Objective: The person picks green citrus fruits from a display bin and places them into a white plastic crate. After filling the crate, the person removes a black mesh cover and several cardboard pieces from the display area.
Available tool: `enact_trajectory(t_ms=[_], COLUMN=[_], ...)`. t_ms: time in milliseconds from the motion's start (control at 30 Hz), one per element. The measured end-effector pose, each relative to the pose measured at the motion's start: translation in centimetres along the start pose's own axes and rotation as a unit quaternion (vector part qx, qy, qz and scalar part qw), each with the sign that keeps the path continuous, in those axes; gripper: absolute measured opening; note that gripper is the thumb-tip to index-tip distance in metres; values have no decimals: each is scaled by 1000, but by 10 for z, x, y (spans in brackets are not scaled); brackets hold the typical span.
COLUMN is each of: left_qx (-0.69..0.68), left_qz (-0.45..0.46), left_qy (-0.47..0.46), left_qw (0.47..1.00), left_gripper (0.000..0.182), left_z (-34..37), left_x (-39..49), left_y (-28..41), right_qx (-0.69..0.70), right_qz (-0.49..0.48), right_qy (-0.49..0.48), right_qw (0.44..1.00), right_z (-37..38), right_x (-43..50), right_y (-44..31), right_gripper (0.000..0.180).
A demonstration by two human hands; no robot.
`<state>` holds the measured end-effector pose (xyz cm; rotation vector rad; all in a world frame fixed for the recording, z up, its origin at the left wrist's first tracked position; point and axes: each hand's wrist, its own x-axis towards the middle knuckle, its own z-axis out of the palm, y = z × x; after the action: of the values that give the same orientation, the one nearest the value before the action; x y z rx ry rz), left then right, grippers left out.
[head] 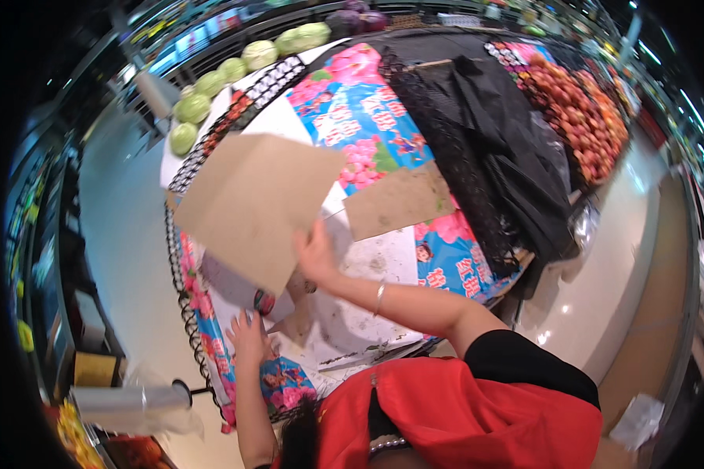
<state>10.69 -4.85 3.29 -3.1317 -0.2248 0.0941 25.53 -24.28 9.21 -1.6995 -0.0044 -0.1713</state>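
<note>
My right hand (317,253) grips the right edge of a large brown cardboard sheet (258,199), which is tilted above the display table. Below that sheet my left hand (249,337) rests with spread fingers on the table's near left part, on white and printed sheets. Just above its fingertips lies a small dark red and green object (264,302), partly under the cardboard; its kind is unclear. A second, stained cardboard piece (396,199) lies flat on a blue and pink printed sheet (375,117). Dirt and green scraps mark the white board (369,299) near my body.
Green cabbages (192,108) line the far left edge. Black cloth (498,146) covers the table's right part, beside a heap of reddish round produce (575,111). A roll of clear plastic bags (132,397) stands at the lower left, near the black lattice edging (190,328).
</note>
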Motion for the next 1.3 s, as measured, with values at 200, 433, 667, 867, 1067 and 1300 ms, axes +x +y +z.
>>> enact_trajectory(t_ms=[200,433,667,867,1067,1300], left_qx=[-523,-842,-884,-937,-936,-877], left_qz=[43,-26,-228,-307,-203,-220], left_qy=[-212,-183,-154,-94,75,-2], left_qw=[824,507,377,134,278,427], left_gripper=[27,22,31,47,34,32], left_z=[-27,17,0,-3,-14,-14], left_x=[13,143,208,215,224,212], left_y=[67,192,252,241,214,196], right_qx=[66,240,491,438,385,313], right_qz=[113,250,303,282,268,344], right_qy=[-94,359,240,73,124,179], right_qw=[987,867,781,850,874,867], right_z=[-43,-248,-266,-243,-221,-186], right_x=[-5,92,112,114,88,-2], right_y=[97,171,164,151,151,157], right_gripper=[37,7,19,31,29,31])
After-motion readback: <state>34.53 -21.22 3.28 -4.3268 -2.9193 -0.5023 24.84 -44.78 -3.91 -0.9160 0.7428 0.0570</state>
